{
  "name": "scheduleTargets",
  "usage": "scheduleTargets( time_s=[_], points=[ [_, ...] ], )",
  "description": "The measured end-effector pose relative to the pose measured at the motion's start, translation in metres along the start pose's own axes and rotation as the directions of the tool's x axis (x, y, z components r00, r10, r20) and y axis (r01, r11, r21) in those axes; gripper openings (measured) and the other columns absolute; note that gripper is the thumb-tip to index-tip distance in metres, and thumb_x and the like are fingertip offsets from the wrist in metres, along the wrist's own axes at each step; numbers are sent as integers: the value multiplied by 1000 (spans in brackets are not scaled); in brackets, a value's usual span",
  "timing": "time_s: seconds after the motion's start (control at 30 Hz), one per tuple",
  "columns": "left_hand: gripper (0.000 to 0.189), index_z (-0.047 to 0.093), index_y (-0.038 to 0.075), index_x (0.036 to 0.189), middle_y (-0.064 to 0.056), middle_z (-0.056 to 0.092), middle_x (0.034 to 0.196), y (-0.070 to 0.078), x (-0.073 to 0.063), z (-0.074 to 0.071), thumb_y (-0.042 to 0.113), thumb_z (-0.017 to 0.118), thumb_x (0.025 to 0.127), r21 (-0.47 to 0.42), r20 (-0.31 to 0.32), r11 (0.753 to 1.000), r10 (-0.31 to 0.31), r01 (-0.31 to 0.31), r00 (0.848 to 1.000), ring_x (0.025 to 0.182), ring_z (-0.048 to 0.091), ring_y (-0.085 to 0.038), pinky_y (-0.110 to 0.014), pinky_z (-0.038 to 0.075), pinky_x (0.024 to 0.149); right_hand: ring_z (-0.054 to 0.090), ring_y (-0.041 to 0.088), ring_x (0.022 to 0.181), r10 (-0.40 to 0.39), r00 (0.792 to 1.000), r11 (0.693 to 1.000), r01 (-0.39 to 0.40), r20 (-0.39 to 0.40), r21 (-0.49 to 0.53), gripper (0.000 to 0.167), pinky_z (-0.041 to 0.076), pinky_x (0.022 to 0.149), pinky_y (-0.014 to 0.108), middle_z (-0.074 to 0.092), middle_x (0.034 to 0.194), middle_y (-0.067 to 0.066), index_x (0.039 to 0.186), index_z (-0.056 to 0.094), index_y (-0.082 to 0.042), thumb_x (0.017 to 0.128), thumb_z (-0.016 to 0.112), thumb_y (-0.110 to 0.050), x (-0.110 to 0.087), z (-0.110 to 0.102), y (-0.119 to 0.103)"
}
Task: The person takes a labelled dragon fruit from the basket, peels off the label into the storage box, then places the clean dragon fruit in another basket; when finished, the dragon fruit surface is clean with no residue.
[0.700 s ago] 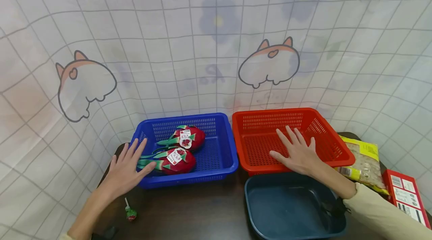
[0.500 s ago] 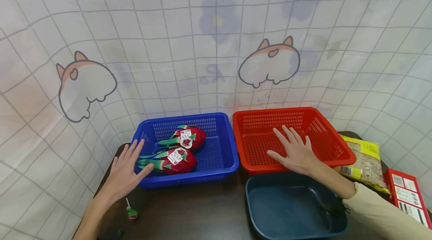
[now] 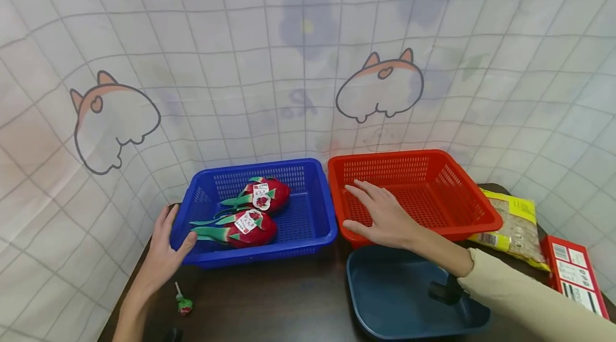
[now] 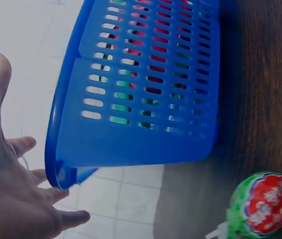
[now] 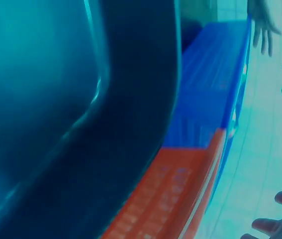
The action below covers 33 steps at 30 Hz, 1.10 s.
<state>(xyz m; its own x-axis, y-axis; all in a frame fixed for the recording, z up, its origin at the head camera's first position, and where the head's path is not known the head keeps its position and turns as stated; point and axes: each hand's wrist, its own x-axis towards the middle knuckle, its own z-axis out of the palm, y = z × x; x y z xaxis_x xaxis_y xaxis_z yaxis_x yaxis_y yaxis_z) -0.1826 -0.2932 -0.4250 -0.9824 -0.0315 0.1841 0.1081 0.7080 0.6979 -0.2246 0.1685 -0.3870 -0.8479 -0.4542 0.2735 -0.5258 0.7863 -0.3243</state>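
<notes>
My left hand (image 3: 166, 248) is at the left end of the blue basket (image 3: 298, 248), thumb and fingers apart. In the left wrist view its fingers (image 4: 24, 144) are spread beside the basket's rim; whether they touch it I cannot tell. Two red dragon fruits with green leaves and white labels lie in that basket, one farther back (image 3: 276, 196) and one nearer (image 3: 262, 232). Over the left front part of the red basket (image 3: 447, 232) hovers my right hand (image 3: 385, 219), fingers extended and holding nothing. Inside the red basket only its mesh floor shows.
A dark blue tub (image 3: 385, 299) stands in front of the red basket, under my right forearm. At the right lie a yellow-topped clear bag (image 3: 517, 230) and a red box (image 3: 575, 275). A wrapped lollipop (image 3: 184, 304) lies on the dark table (image 3: 269, 299) near my left wrist.
My left hand has moved left, from over the blue basket's left side to its outer edge. My right hand has shifted left over the red basket. The baskets stay put.
</notes>
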Motion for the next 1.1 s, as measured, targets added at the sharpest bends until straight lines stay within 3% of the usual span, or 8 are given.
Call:
scheduleTargets(
  time_s=[0.27, 0.5, 0.63, 0.83, 1.1],
  points=[
    [84, 8, 12, 157, -21, -10, 162, -17, -10, 0, 40, 57, 95, -20, 26, 999, -47, 47, 999, 144, 3, -56, -82, 14, 99, 35, 33, 143, -65, 984, 993, 48, 163, 107, 78, 29, 113, 62, 34, 157, 9, 150, 36, -22, 85, 58, -58, 35, 17, -44],
    [94, 0, 9, 157, -24, -9, 161, -16, -4, 6, 45, 59, 92, 12, 92, 997, -76, 75, 993, 144, 2, -55, -81, 15, 101, 37, 31, 143, -81, 960, 992, 50, 267, 120, 78, 38, 108, 59, 35, 157, 7, 151, 33, -25, 85, 57, -60, 71, 33, -68],
    [99, -3, 3, 155, -31, -1, 159, -18, -3, 6, 46, 60, 91, 27, 118, 996, -82, 80, 990, 143, 8, -56, -79, 17, 103, 36, 30, 143, -139, 932, 980, 82, 334, 181, 78, 39, 109, 57, 34, 157, 8, 153, 29, -23, 87, 59, -55, 91, 43, -82],
    [102, -5, 1, 155, -32, 4, 158, -20, -1, 7, 47, 60, 91, 28, 133, 996, -92, 89, 987, 141, 14, -55, -78, 20, 103, 38, 25, 140, -257, 878, 956, 169, 404, 241, 75, 42, 109, 46, 37, 154, 8, 152, 29, -19, 90, 61, -47, 119, 55, -101],
    [103, -6, 2, 154, -33, 4, 158, -21, -4, 5, 46, 61, 90, 45, 153, 995, -99, 94, 983, 140, 14, -56, -79, 21, 102, 39, 22, 139, -311, 844, 943, 215, 437, 256, 72, 43, 109, 40, 41, 152, 7, 150, 33, -19, 90, 63, -43, 142, 72, -118]
  ],
)
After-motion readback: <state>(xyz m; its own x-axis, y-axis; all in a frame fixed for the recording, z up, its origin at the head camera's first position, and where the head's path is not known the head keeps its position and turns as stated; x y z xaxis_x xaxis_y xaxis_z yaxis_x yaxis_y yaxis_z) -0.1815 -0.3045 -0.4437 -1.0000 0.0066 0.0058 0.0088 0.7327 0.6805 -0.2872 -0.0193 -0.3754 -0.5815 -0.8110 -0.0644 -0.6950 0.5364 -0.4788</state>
